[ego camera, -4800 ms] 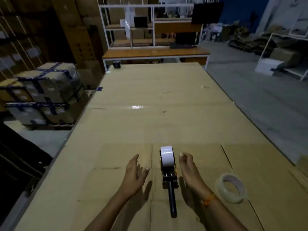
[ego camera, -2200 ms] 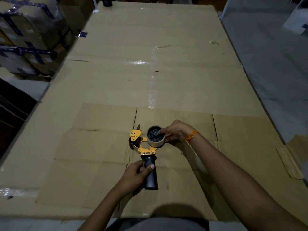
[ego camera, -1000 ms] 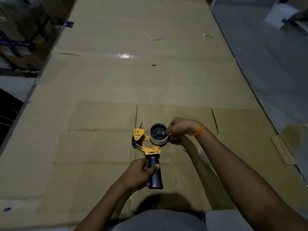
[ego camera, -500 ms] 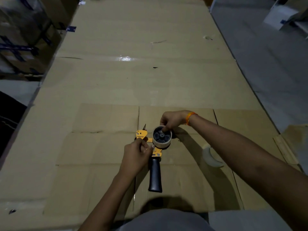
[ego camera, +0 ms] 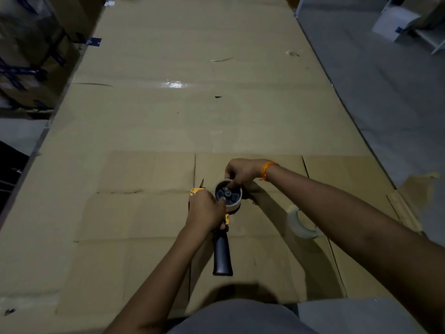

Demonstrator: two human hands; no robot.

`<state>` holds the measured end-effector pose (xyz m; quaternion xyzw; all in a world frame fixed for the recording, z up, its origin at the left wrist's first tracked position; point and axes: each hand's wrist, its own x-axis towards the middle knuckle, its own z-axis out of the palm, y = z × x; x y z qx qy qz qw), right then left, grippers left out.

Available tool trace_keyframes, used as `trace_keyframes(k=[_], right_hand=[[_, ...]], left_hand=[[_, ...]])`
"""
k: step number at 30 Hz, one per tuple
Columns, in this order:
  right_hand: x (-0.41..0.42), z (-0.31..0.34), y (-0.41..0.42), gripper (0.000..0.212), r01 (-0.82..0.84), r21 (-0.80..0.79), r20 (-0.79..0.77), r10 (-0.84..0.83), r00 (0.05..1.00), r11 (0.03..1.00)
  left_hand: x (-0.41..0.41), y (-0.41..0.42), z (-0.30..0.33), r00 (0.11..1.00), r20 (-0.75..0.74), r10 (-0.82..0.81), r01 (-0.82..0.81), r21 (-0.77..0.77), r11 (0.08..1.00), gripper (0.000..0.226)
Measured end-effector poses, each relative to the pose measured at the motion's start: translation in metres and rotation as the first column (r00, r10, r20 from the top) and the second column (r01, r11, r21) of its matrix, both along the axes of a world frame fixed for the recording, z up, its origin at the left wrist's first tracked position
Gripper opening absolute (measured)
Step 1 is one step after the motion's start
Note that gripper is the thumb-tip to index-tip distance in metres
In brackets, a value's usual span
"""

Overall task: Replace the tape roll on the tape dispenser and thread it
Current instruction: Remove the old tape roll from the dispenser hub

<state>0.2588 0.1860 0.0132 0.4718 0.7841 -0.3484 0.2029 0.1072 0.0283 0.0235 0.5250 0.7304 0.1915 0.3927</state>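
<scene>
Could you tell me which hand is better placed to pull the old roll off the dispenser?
Right hand: its fingers already grip the old roll; the left hand steadies the dispenser.

Left hand [ego camera: 206,211] gripping tape dispenser [ego camera: 220,227], right hand [ego camera: 241,171] pinching its tape roll [ego camera: 228,195]

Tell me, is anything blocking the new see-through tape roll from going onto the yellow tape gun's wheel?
Yes. The nearly empty old roll still sits on the black hub wheel, and both hands are there. The clear tape roll lies apart, under the right forearm.
</scene>
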Motion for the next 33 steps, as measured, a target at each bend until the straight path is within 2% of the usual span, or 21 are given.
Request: trace_keyframes(k=[4,7,9,11,14,16,17,20,23,26,29,33], right_hand=[[0.01,0.001,-0.01,0.022,0.109,0.011,-0.107,-0.107,0.989,0.994],[0.031,0.003,-0.027,0.024,0.253,-0.086,-0.274,-0.267,0.924,0.964],[0.046,0.002,-0.044,0.039,0.307,-0.173,-0.362,-0.351,0.864,0.936],[0.056,-0.006,-0.062,0.059,0.312,-0.21,-0.42,-0.374,0.827,0.927],[0.056,-0.025,-0.084,0.077,0.388,-0.24,-0.492,-0.456,0.742,0.89],[0.051,-0.039,-0.095,0.08,0.462,-0.21,-0.553,-0.495,0.671,0.861],[0.048,-0.044,-0.101,0.079,0.496,-0.21,-0.583,-0.515,0.629,0.843],[0.04,-0.053,-0.118,0.074,0.58,-0.228,-0.659,-0.562,0.5,0.782],[0.038,-0.054,-0.126,0.083,0.608,-0.215,-0.684,-0.562,0.465,0.764],[0.037,-0.057,-0.127,0.091,0.607,-0.209,-0.687,-0.557,0.467,0.766],[0.037,-0.06,-0.127,0.088,0.625,-0.135,-0.695,-0.523,0.493,0.769],[0.041,-0.057,-0.13,0.086,0.617,-0.121,-0.735,-0.488,0.471,0.778]], left_hand=[[0.0,0.03,0.001,0.992,-0.119,-0.037,0.024,-0.108,0.994,0.038],[0.002,0.037,-0.001,0.994,-0.096,-0.054,0.03,-0.238,0.971,0.041],[0.005,0.035,-0.007,0.998,-0.028,-0.047,0.035,-0.344,0.938,0.038],[0.013,0.035,-0.008,0.992,0.107,0.069,-0.02,-0.406,0.914,0.033],[0.023,0.038,-0.006,0.925,0.271,0.266,-0.101,-0.5,0.86,0.029],[0.028,0.042,-0.006,0.844,0.338,0.417,-0.151,-0.596,0.789,0.021],[0.03,0.045,-0.01,0.801,0.34,0.492,-0.188,-0.638,0.747,0.024],[0.029,0.05,-0.015,0.737,0.333,0.588,-0.202,-0.722,0.661,0.03],[0.026,0.048,-0.012,0.679,0.398,0.617,-0.165,-0.736,0.656,0.03],[0.023,0.045,-0.01,0.73,0.405,0.55,-0.117,-0.72,0.684,0.037],[0.022,0.043,-0.011,0.804,0.357,0.475,-0.114,-0.691,0.713,0.042],[0.022,0.036,-0.011,0.805,0.372,0.463,-0.17,-0.602,0.78,0.036]])
